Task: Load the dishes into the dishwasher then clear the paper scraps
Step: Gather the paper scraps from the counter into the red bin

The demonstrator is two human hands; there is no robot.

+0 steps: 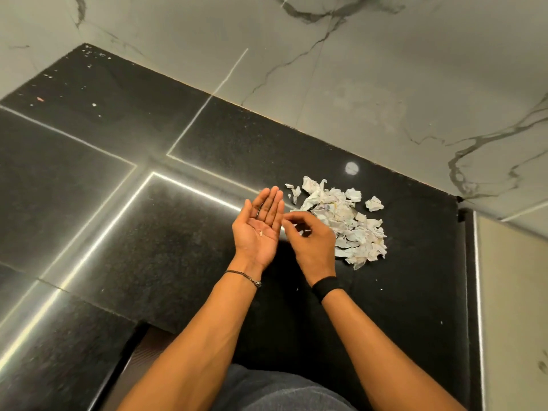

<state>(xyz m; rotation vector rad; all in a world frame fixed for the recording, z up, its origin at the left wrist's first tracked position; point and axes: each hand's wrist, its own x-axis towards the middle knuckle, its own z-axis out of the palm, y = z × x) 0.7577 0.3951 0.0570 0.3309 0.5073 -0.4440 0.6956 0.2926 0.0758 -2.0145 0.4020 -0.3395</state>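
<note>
Since the paper scraps (347,223) on the bench (148,232), at 2 o'clock of the right grip (311,241), are feather-light and crumply, I'd scoop from underneath. Left grip (258,229) lies open; right grip's curled, can't tell if pinching.

Left hand (257,229) flat, palm up (fingers straight, toward 12 o'clock). Right hand (311,241) at its 3 o'clock, back up, fingers curled, thumb meeting forefinger. 2 forearms enter from 6 o'clock.
</note>
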